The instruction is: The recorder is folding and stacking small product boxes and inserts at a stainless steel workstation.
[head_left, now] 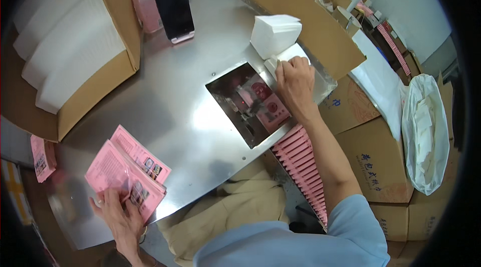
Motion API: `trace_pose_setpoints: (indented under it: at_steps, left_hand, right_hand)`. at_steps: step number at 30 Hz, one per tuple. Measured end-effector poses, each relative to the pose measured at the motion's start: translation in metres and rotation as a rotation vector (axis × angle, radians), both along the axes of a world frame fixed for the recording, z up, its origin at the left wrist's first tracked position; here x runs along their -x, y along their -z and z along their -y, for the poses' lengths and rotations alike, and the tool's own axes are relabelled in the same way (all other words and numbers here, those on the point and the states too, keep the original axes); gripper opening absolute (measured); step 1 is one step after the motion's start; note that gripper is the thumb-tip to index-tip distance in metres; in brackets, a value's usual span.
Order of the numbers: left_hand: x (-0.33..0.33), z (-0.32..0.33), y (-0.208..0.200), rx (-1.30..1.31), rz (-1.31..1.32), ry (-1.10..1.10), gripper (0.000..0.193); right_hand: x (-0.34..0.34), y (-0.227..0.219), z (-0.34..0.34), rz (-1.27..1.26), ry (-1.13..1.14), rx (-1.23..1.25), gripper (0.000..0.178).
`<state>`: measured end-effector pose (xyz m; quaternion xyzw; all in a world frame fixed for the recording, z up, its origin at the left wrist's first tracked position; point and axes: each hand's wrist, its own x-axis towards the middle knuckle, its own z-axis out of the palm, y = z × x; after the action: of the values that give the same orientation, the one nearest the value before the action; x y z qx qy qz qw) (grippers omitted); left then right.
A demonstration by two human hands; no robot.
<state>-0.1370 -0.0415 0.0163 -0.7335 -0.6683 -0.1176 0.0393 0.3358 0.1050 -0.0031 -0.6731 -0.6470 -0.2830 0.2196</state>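
Note:
My left hand (pixel 120 219) is at the near left of the metal table, its fingers bent and closed on the lower edge of a pink printed plastic sleeve (pixel 112 166). This sleeve lies on top of a small pile, and another pink sleeve (pixel 143 154) shows beneath it, fanned to the right. My right hand (pixel 296 84) reaches to the far right, fingers curled onto a white folded paper napkin (pixel 271 64); its fingertips are partly hidden. Just beyond it stands a thick stack of white napkins (pixel 274 34).
A rectangular opening (pixel 228 91) in the metal tabletop (pixel 175 96) shows machinery below. A cardboard box (pixel 95 86) of white napkins stands left, beside a phone on a stand (pixel 174 9). Pink packs (pixel 303 166) line a chute under my right arm. Cartons (pixel 373 156) and a white bag (pixel 426 131) are at right.

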Motion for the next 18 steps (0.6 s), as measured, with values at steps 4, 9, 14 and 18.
trace_pose_setpoints:
  at_steps: [4, 9, 14, 18]
  left_hand:
    - [-0.058, -0.017, -0.011, 0.016, 0.585, 0.179, 0.028]
    - [-0.155, -0.048, 0.017, 0.083, 0.547, 0.717, 0.041]
    - [-0.134, -0.048, 0.004, 0.047, 0.278, 0.558, 0.073]
    - [-0.173, -0.051, 0.011, -0.11, 0.326, 0.417, 0.087]
  right_hand:
    - [-0.002, 0.008, 0.004, -0.141, -0.142, -0.082, 0.017]
    - [0.024, -0.003, 0.027, -0.329, -0.37, -0.035, 0.047]
    - [0.137, -0.005, 0.12, -0.503, -0.962, 0.342, 0.038]
    - [0.137, -0.015, 0.059, 0.1, -0.634, 0.542, 0.027]
